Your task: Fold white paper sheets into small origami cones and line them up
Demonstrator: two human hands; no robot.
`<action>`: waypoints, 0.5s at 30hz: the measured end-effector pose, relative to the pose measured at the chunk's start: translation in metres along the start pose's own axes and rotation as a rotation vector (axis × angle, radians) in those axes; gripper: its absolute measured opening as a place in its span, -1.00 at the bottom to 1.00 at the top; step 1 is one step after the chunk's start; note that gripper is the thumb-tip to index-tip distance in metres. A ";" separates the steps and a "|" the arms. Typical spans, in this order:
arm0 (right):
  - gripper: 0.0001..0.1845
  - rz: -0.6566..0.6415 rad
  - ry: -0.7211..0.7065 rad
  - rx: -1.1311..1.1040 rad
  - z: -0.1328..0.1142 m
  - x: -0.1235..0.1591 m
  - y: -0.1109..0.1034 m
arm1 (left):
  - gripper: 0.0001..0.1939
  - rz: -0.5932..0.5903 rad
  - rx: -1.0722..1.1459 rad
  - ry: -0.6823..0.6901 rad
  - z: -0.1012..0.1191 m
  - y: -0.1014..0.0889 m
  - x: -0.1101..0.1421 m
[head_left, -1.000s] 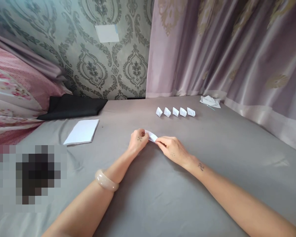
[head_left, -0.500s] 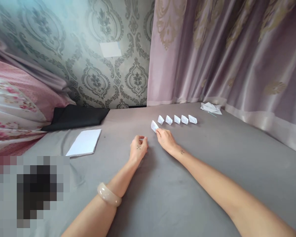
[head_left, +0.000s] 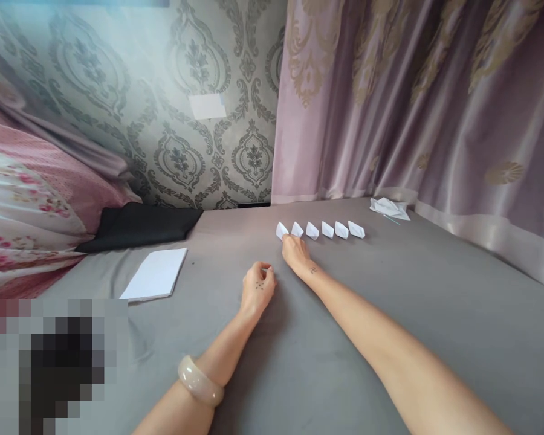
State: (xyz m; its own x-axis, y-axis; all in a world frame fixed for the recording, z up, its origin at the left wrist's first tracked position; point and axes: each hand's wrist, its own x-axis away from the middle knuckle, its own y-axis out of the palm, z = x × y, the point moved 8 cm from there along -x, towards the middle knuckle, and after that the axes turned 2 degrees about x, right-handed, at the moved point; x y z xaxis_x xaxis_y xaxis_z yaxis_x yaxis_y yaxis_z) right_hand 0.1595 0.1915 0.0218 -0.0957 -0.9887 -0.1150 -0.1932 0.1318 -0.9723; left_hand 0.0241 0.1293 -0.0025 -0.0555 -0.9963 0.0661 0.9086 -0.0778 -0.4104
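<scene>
Where the grey sheet spreads across the bed, a purple curtain hangs along its far right edge and patterned wallpaper closes the far left. Pink floral bedding is piled at the left, with a black cloth lying beside it. A white paper stack lies flat nearer the middle. Crumpled scraps rest by the curtain. The right hand reaches far forward, fingertips touching a small folded paper boat; whether it pinches the boat I cannot tell. The boat sits at the left end of a row of five more, its long axis slanting like theirs, its upper tip pointing away toward the wall. The left hand rests on the sheet, loosely curled and holding nothing, a pale bangle on its wrist.
</scene>
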 end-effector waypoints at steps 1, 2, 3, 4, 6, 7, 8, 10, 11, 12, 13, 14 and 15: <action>-0.59 -0.005 0.004 0.003 -0.001 -0.001 0.000 | -0.80 0.000 -0.005 0.000 0.000 0.000 0.000; -0.59 -0.009 0.009 0.006 -0.001 -0.002 0.000 | -0.80 -0.001 -0.009 -0.001 -0.001 0.000 0.000; -0.60 -0.012 0.014 0.009 -0.001 -0.003 0.000 | -0.80 -0.001 -0.012 -0.002 -0.001 0.000 0.000; -0.60 -0.014 0.018 0.012 -0.001 -0.004 0.001 | -0.80 0.000 -0.014 -0.002 -0.002 0.000 -0.001; -0.62 -0.016 0.027 0.017 -0.001 -0.006 0.001 | -0.80 0.002 -0.012 -0.003 -0.003 0.000 -0.001; -0.62 -0.016 0.032 0.019 -0.001 -0.007 0.001 | -0.80 0.002 -0.010 -0.003 -0.003 0.000 -0.001; -0.62 -0.017 0.036 0.020 -0.001 -0.008 0.001 | -0.80 0.001 -0.011 -0.002 -0.003 0.000 -0.001; -0.62 -0.015 0.046 0.022 -0.001 -0.010 0.002 | -0.80 -0.002 -0.014 -0.002 -0.002 0.000 -0.001; -0.62 -0.013 0.050 0.023 -0.001 -0.011 0.002 | -0.80 -0.003 -0.014 -0.003 -0.002 0.000 -0.001; -0.61 -0.012 0.053 0.023 -0.001 -0.012 0.002 | -0.80 -0.006 -0.011 -0.003 -0.001 0.000 -0.001; -0.61 -0.010 0.054 0.022 -0.001 -0.012 0.002 | -0.80 -0.008 -0.007 -0.005 -0.001 0.000 -0.001; -0.61 -0.008 0.055 0.021 0.000 -0.013 0.002 | -0.80 -0.009 -0.002 -0.008 -0.001 0.001 -0.001; -0.62 -0.006 0.054 0.020 -0.001 -0.013 0.002 | -0.80 -0.009 0.000 -0.010 -0.001 0.001 -0.001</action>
State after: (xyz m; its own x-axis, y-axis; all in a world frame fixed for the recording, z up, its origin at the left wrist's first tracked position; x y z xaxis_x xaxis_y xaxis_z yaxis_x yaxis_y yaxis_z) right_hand 0.1599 0.2048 0.0215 -0.1471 -0.9842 -0.0989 -0.1746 0.1243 -0.9768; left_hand 0.0245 0.1302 -0.0035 -0.0597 -0.9951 0.0787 0.9082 -0.0868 -0.4094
